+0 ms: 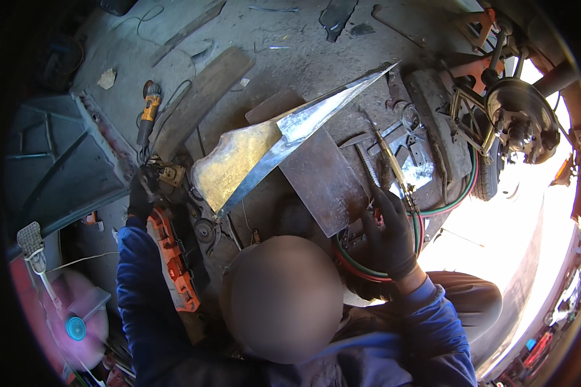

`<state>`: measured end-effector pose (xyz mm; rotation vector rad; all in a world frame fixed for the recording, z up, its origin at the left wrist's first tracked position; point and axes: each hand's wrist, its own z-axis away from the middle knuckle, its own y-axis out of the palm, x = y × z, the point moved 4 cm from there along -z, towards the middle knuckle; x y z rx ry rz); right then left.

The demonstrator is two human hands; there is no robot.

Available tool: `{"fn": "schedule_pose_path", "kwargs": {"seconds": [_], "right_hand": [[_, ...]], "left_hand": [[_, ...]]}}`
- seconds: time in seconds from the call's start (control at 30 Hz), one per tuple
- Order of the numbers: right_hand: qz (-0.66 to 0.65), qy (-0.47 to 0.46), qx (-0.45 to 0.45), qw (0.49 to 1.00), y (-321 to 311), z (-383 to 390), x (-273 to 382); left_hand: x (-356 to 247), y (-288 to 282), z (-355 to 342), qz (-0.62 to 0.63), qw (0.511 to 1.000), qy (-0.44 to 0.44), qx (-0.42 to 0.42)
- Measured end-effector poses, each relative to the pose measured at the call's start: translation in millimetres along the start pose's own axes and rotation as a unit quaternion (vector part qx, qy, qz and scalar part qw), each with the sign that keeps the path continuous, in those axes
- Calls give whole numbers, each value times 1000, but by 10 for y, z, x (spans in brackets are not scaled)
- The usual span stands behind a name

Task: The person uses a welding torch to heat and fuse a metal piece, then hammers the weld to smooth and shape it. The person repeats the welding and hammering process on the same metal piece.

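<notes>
At the left my gloved left hand (143,192) reaches in among dark clutter, beside a small tan metal piece (171,174). Its fingers look closed around something narrow and greyish that I cannot make out. My gloved right hand (390,232) hangs with fingers apart just below a brass gas torch (394,161), close to its red and green hoses (455,205). Between the hands lies a long pointed piece of sheet metal (239,161), part yellowish and part shiny. It rests across a flat brown steel plate (323,180).
A yellow angle grinder (150,109) lies beside a wooden plank (206,97). Left of it is a dark vehicle panel (64,148). An orange tool case (174,261) sits by my left arm, and a fan (76,327) stands lower left. A wheel hub (519,113) juts in at right.
</notes>
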<state>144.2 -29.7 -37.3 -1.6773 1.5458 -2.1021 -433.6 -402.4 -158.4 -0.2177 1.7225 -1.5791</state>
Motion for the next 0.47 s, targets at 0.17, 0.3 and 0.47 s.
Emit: {"fn": "schedule_pose_path", "kwargs": {"seconds": [0.17, 0.3, 0.47], "right_hand": [[21, -30, 15, 999, 11, -65, 141], [-152, 75, 48, 984, -6, -216, 352], [-245, 9, 112, 963, 15, -619, 873]], "left_hand": [[-265, -377, -14, 512, 852, -45, -101], [-1032, -723, 18, 697, 716, 7, -39], [-1346, -1226, 182, 609, 781, -31, -131]]}}
